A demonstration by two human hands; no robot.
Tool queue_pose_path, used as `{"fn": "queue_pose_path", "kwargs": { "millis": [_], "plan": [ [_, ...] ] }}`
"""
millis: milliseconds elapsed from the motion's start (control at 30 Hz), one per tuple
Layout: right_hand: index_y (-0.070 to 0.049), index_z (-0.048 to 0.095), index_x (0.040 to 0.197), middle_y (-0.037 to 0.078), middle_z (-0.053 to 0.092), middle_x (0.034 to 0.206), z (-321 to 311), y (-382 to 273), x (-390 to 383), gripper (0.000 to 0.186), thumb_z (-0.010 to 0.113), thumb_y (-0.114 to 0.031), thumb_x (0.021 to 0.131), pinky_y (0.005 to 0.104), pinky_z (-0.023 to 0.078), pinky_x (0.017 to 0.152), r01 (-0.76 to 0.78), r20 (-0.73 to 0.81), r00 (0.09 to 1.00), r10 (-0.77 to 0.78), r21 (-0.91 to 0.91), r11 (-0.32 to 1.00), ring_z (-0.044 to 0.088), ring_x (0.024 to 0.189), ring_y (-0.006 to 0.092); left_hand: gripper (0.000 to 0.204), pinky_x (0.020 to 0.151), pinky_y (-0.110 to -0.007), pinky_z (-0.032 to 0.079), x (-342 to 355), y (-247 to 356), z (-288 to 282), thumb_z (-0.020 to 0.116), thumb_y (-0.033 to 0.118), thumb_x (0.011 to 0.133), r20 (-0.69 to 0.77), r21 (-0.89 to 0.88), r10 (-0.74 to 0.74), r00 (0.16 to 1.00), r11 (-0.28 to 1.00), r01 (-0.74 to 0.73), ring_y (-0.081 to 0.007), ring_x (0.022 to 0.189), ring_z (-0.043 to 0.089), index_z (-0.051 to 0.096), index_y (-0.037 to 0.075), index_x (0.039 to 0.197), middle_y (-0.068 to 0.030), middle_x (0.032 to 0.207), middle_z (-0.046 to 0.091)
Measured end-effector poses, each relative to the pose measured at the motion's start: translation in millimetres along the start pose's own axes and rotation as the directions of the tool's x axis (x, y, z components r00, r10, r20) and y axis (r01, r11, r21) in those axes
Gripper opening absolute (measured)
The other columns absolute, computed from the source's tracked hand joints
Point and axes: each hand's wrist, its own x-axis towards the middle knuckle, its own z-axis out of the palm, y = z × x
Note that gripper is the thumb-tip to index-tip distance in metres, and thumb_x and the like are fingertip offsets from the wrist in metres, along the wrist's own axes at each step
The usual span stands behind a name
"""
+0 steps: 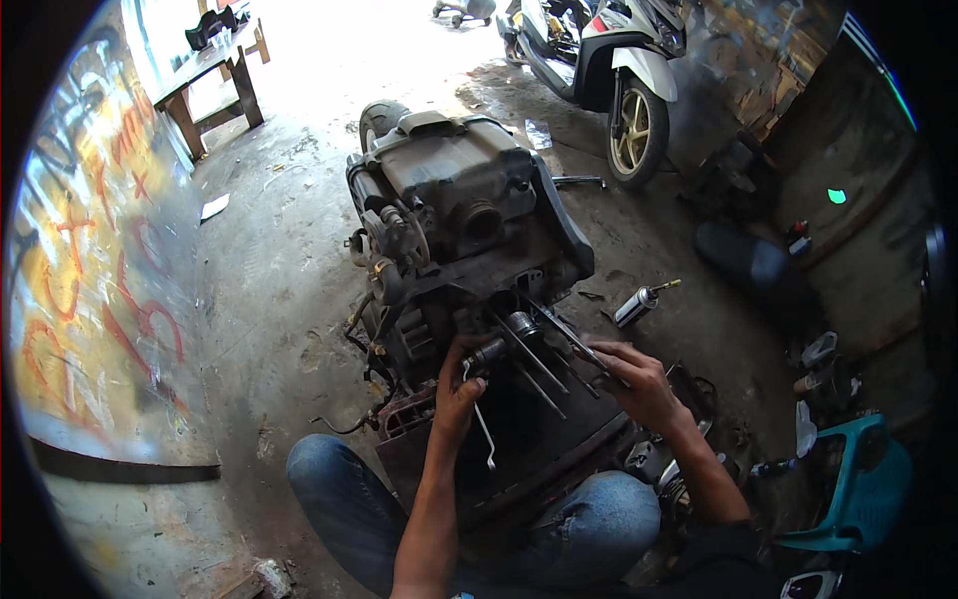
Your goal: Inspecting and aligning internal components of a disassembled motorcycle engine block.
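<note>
My left hand [457,394] is clenched on the head end of a slim metal wrench [483,424], right at the dark scooter engine block [469,250] that stands on the concrete floor [269,290] between my knees. The wrench's long axis runs from my fingers down and slightly right, with its free end pointing toward my lap. My right hand [639,384] grips the near end of a long dark rod [564,334], fingers curled around it. The rod's axis runs up-left from my palm into the engine, beside several thin studs [529,359] that slant the same way. A small spray can [637,304] lies on the floor just right of the engine, nozzle pointing up-right. A white scooter [619,60] is parked well beyond.
</note>
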Motion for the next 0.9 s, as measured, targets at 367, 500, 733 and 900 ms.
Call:
{"fn": "queue_pose_path", "kwargs": {
  "millis": [367,500,733,900],
  "plan": [
    [0.004,0.068,0.095,0.016,0.072,0.102,23.0,29.7,43.6,0.021,0.069,-0.016,0.089,0.0424,0.057,0.091,0.324,-0.35,0.891,-0.291,0.039,0.945,0.07,0.104,0.0327,0.081,0.093,-0.03,0.041,-2.6,5.2,2.6,0.065,0.065,0.077,-0.022,0.01,-0.014,1.0,1.0,0.014,-0.0161,0.108,0.056,0.055,0.001,0.124,-0.0081,0.116,0.061],
    [0.002,0.065,0.09,0.013,0.07,0.087,12.4,33.4,76.1,0.016,0.064,-0.013,0.093,0.0356,0.056,0.074,0.252,-0.327,0.926,-0.19,0.157,0.955,0.072,0.085,0.0278,0.081,0.097,-0.031,0.041,-1.6,2.9,2.7,0.067,0.064,0.077,-0.013,-0.011,-0.018,1.0,1.0,0.017,-0.0178,0.112,0.056,0.055,0.0,0.126,-0.0092,0.118,0.06],
    [0.006,0.061,0.085,0.013,0.055,0.061,10.0,12.7,146.9,0.039,0.055,-0.028,0.103,0.0339,0.046,0.058,-0.176,-0.129,0.97,0.206,0.211,0.961,0.06,0.061,0.0137,0.075,0.1,-0.032,0.04,-4.2,5.9,0.8,0.067,0.056,0.08,-0.014,-0.042,-0.001,1.0,0.999,0.001,-0.0184,0.114,0.056,0.054,-0.001,0.128,-0.0099,0.121,0.06],
    [0.006,0.07,0.095,0.012,0.053,0.055,14.9,13.8,163.1,0.044,0.061,-0.037,0.1,0.0364,0.042,0.051,-0.511,-0.028,0.856,0.516,0.107,0.853,0.045,0.049,0.0143,0.074,0.1,-0.032,0.04,-2.4,-0.4,-0.8,0.066,0.053,0.08,0.004,-0.035,-0.014,1.0,0.999,0.014,-0.0181,0.115,0.055,0.054,-0.001,0.128,-0.01,0.121,0.06]
  ]
}}
